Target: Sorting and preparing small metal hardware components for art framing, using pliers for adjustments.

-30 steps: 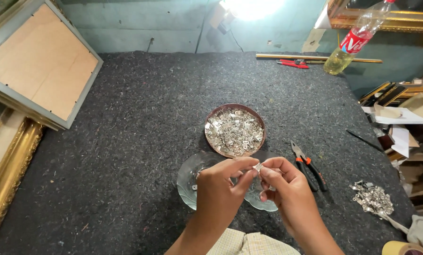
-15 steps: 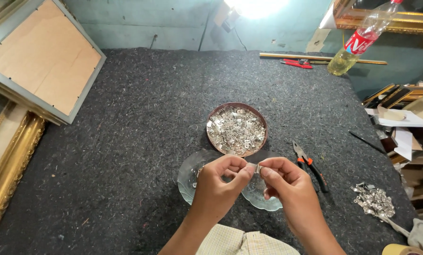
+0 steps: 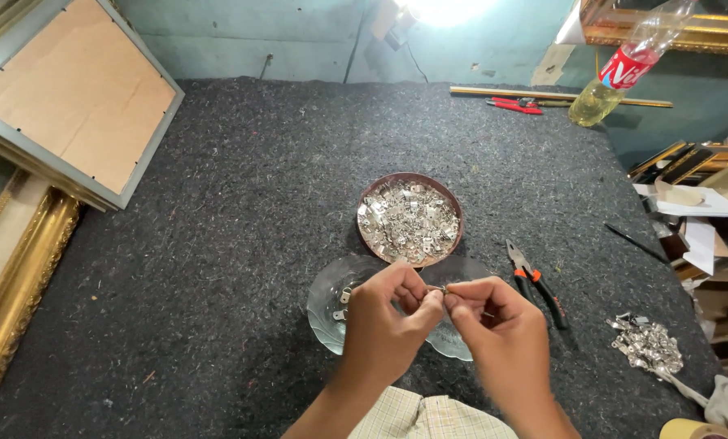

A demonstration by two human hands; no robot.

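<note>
Fingertips of the left hand (image 3: 388, 313) and right hand (image 3: 494, 321) pinch shut on a tiny silver metal clip (image 3: 438, 289) between them — its long axis crosswise, low centre of frame, over the clear glass dish (image 3: 327, 305). Just above sits the round brown bowl (image 3: 453, 213) of silver clips; orange-handled pliers (image 3: 535, 280) lie right.

Two bare hands, left hand (image 3: 388, 313) and right hand (image 3: 494, 321), no rings, gloves, watch or bands showing on either. Forearms bare up to the bottom edge of the view; no sleeves reach the wrists. At six o'clock, between the forearms, a patch of worn clothing (image 3: 429, 416): light, pale yellowish fabric with a fine checked pattern of thin darker lines. Fingernails short, detail blurred.
</note>
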